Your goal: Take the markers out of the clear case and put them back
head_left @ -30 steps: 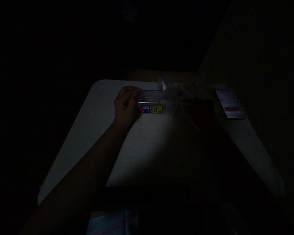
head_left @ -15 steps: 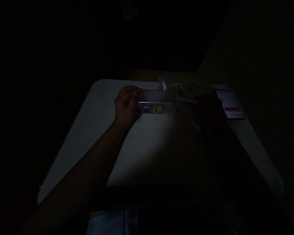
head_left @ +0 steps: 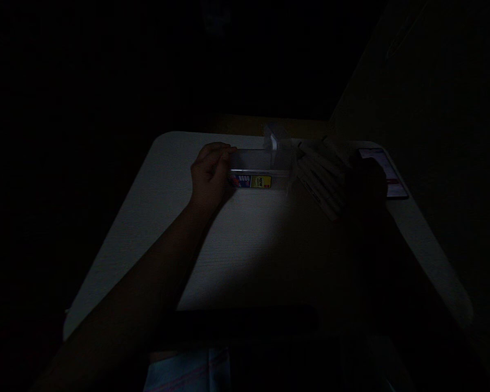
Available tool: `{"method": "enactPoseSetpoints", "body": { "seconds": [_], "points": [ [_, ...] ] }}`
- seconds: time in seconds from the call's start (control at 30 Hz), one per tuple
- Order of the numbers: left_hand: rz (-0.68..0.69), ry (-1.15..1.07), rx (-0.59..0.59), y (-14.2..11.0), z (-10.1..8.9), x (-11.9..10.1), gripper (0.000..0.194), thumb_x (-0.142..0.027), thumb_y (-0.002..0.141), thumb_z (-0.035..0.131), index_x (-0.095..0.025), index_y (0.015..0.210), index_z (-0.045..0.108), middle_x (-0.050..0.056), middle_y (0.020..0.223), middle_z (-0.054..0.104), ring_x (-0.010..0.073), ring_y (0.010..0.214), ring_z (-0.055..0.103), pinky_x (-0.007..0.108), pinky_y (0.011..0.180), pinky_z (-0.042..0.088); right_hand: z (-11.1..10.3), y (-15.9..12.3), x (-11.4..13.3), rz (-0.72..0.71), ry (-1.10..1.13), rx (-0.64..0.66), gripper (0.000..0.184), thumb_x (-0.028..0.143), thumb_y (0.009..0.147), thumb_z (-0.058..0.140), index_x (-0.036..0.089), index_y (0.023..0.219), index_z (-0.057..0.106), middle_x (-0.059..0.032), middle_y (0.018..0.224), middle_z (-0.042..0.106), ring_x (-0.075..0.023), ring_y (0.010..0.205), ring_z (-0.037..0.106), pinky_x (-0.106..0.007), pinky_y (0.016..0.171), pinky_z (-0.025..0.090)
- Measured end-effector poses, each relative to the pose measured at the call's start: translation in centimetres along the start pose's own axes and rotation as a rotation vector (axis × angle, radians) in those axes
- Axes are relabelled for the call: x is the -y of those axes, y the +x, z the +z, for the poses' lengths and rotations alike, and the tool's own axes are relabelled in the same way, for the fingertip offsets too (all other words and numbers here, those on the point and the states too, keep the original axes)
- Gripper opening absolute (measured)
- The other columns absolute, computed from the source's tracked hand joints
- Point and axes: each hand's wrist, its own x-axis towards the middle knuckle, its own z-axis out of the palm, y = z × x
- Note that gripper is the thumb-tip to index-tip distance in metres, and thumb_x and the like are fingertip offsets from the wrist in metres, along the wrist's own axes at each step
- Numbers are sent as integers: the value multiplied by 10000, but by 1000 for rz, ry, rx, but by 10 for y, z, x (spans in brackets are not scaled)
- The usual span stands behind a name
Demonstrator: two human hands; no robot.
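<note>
Plastic box [head_left: 260, 171] in left hand [head_left: 208, 175], well apart from shadowed right hand [head_left: 366, 184].

Right hand [head_left: 367, 184] deep in shadow, grip unclear; phone [head_left: 393, 182] partly behind it; box-label print [head_left: 250, 182] illegible

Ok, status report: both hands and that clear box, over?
Left hand holding box at its left end. Right hand by pen-like sticks, grip too dark to read. Phone partly behind it.
</note>
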Motion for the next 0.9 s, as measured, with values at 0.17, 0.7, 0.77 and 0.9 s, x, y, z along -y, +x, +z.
{"method": "enactPoseSetpoints", "body": {
  "seconds": [0.17, 0.7, 0.77, 0.9],
  "points": [
    [9, 5, 7, 0, 0, 2, 311, -460, 914, 457, -255, 949, 688, 33, 993, 640, 169, 992, 609, 366, 909, 491, 8, 1, -7, 5, 14, 21, 446, 206, 919, 289, 70, 1227, 581, -243, 1140, 612, -276, 1001, 570, -348, 713, 369],
    [5, -29, 8, 0, 0, 0, 290, -446, 910, 475, -254, 943, 690, 34, 981, 634, 169, 990, 608, 357, 918, 484, 8, 0, 10, -104, -108, -91, 410, 226, 906, 327, 131, 1197, 599, -208, 1155, 605, -337, 1040, 559, -472, 807, 406],
    [10, -37, 6, 0, 1, 2, 290, -454, 909, 475, -258, 952, 686, 24, 982, 630, 163, 999, 605, 351, 928, 482, 9, -3, 16, -210, -21, -156, 393, 238, 908, 346, 156, 1190, 606, -171, 1172, 615, -314, 1076, 545, -472, 864, 394],
    [19, -37, -17, 0, 2, 3, 283, -430, 914, 477, -251, 943, 695, 26, 972, 642, 152, 979, 614, 329, 888, 494, 10, -10, 33, -491, 62, -49, 368, 253, 912, 372, 180, 1174, 621, -127, 1206, 630, -294, 1126, 531, -459, 926, 376]
  ]
}}
